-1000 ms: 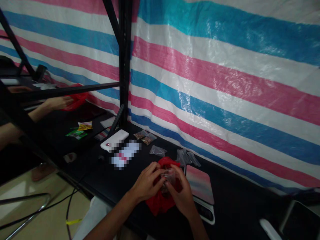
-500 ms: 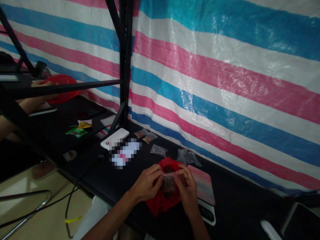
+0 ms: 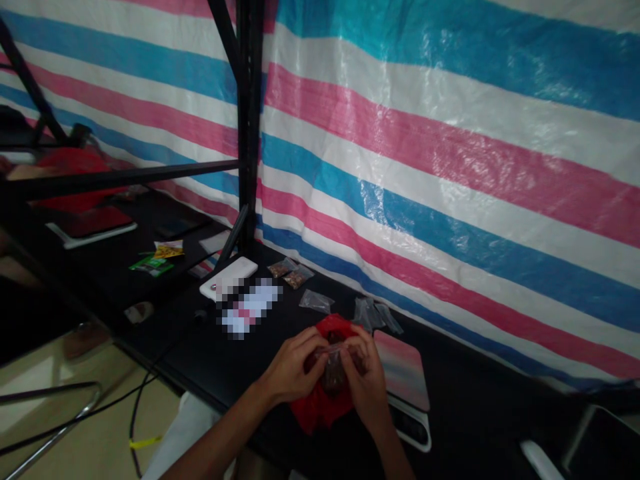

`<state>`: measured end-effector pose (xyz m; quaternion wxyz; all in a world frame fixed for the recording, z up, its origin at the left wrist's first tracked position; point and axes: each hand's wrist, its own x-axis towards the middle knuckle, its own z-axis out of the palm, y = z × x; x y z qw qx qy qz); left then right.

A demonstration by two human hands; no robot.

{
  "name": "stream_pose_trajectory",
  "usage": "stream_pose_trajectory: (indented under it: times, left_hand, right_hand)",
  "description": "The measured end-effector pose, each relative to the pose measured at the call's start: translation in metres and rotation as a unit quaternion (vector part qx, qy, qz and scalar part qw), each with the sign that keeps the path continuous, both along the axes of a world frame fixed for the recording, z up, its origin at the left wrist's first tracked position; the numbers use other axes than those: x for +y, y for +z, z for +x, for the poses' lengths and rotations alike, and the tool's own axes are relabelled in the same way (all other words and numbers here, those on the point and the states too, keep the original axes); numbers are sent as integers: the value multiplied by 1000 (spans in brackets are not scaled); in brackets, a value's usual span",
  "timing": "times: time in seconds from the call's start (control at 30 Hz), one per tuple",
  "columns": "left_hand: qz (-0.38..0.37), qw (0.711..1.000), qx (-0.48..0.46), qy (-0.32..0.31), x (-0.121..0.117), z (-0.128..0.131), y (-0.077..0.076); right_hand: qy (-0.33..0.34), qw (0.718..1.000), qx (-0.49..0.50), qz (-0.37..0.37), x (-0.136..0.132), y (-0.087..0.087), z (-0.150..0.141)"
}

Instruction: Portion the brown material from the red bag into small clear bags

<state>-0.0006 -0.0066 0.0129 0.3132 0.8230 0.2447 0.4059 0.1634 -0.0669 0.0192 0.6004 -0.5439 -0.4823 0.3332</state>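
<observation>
Left hand (image 3: 291, 367) and right hand (image 3: 365, 383) are close together, fingers pinching the top of a clear zip bag (image 3: 334, 369) with dark lumpy contents. The bag hangs between the hands, over a crumpled red plastic bag (image 3: 314, 407) that bunches under and behind them on the black bench (image 3: 465, 427). The bench's front edge runs just below the hands.

Just right of the right hand lies a pink-blue pastel pad (image 3: 401, 360) on a white-edged device. Beyond the hands are empty-looking small clear bags (image 3: 316, 301) and (image 3: 369, 313), then two small bags of brown stuff (image 3: 290, 272). Farther left are a white box (image 3: 227, 279) and a pixelated card (image 3: 250, 308), unreadable. Striped tarp (image 3: 450, 173) hangs behind the bench. No legible writing.
</observation>
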Motion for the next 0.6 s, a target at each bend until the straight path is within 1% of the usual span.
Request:
stream_pose_trajectory:
  times: [0.17, 0.4, 0.5, 0.6]
  left_hand:
    - [-5, 1000, 7, -4, 0, 1, -1]
    - [25, 999, 24, -10, 0, 1, 0]
    - [31, 999, 31, -12, 0, 1, -2]
    - [31, 999, 38, -11, -1, 1, -2]
  right_hand:
    - [-7, 1000, -7, 0, 0, 3, 0]
    - [-28, 999, -34, 18, -2, 3, 1]
    - [-16, 998, -63, 19, -3, 2, 0]
    - [1, 997, -81, 4, -3, -1, -1]
